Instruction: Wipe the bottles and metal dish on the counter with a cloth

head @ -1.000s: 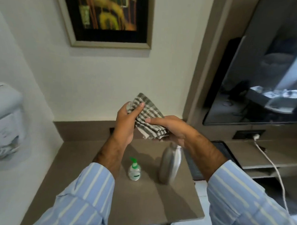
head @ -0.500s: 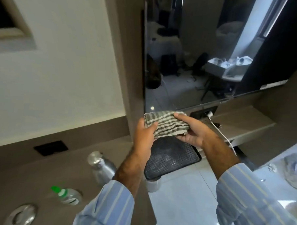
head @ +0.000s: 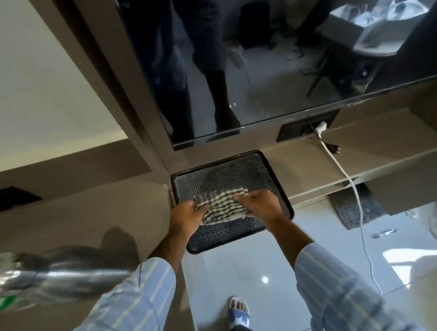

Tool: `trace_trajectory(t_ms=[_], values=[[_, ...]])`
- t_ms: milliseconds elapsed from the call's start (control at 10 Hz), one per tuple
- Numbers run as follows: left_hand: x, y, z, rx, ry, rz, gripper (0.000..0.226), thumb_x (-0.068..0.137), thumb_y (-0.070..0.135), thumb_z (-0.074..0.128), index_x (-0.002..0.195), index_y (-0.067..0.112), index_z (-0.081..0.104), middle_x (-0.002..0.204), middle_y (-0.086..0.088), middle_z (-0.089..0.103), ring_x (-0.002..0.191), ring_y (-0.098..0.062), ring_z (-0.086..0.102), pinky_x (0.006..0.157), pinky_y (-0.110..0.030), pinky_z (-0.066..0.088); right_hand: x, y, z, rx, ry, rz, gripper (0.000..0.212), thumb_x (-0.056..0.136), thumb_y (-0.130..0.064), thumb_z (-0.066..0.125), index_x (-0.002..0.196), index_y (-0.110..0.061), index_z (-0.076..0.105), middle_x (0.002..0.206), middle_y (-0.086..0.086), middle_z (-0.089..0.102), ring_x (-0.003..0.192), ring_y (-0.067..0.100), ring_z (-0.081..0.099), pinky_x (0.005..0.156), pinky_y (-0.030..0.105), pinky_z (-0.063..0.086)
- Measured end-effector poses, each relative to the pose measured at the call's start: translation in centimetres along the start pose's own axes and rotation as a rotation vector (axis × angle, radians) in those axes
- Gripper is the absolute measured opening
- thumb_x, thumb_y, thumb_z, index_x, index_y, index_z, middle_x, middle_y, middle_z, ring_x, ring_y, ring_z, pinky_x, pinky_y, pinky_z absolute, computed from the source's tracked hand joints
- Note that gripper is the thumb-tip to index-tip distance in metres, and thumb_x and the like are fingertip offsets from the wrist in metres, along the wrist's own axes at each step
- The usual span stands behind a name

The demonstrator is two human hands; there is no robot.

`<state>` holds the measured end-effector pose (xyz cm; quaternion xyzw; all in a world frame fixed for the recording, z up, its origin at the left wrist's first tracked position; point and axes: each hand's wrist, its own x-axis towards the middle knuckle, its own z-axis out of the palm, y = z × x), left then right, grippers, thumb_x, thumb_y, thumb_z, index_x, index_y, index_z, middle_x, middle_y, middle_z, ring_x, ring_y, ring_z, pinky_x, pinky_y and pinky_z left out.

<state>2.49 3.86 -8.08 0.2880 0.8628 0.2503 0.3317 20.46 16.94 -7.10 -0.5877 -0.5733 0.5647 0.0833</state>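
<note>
At the near left, blurred, the bottles (head: 57, 281) lie on the counter (head: 90, 209), nearer the left hand (head: 187, 214). Farther right, both hands, left and right hand (head: 258, 204), hold the cloth (head: 223, 208) over a black tray (head: 269, 177).

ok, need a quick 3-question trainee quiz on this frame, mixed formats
1. True or false: the left hand and the right hand both grip the checked cloth.
2. Multiple choice: the cloth is over A) the brown counter B) the black tray C) the floor.
3. Fill in: the white cable plugs into the dark ____ under the screen.

Key: 1 true; 2 B; 3 socket.
</note>
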Motion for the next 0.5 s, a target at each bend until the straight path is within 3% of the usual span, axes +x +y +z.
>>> trace_trajectory(t_ms=[100, 200, 400, 500], values=[[2.5, -1.5, 1.2, -0.015, -0.025, -0.084, 0.03, 0.089, 0.037, 0.074, 0.08, 0.01, 0.066, 0.09, -0.024, 0.077, 0.084, -0.041, 0.076, 0.077, -0.05, 0.062, 3.2, 0.8, 1.6, -0.079, -0.049, 0.057, 0.027, 0.088, -0.022, 0.079, 0.099, 0.002, 0.08, 0.099, 0.018, 0.081, 0.092, 0.029, 0.079, 0.086, 0.042, 0.065], [3.0, -2.1, 1.7, 0.025, -0.031, -0.122, 0.033, 0.091, 0.035, 0.073, 0.101, 0.004, 0.068, 0.098, -0.023, 0.078, 0.09, -0.041, 0.075, 0.082, -0.05, 0.061, 4.3, 1.5, 2.6, -0.211, -0.072, 0.022, 0.027, 0.09, -0.022, 0.074, 0.101, 0.001, 0.08, 0.098, 0.019, 0.08, 0.094, 0.032, 0.078, 0.091, 0.046, 0.063], [2.4, -1.1, 0.3, 0.182, 0.005, -0.036, 0.036, 0.093, 0.026, 0.066, 0.119, 0.003, 0.064, 0.12, -0.02, 0.073, 0.112, -0.038, 0.068, 0.095, -0.045, 0.056, 1.2, -0.5, 2.5, -0.341, -0.012, -0.036, 0.051, 0.093, -0.048, 0.069, 0.123, -0.007, 0.07, 0.109, 0.011, 0.075, 0.094, 0.024, 0.068, 0.069, 0.028, 0.048], [-0.2, 1.4, -2.4, 0.199, -0.003, 0.073, 0.055, 0.096, 0.03, 0.064, 0.141, 0.002, 0.052, 0.145, -0.022, 0.057, 0.134, -0.037, 0.053, 0.113, -0.043, 0.044, -4.6, -3.6, -1.9, -0.017, 0.236, -0.24, 0.04, 0.092, -0.055, 0.068, 0.12, -0.027, 0.073, 0.107, -0.001, 0.078, 0.097, 0.019, 0.074, 0.081, 0.035, 0.06]])
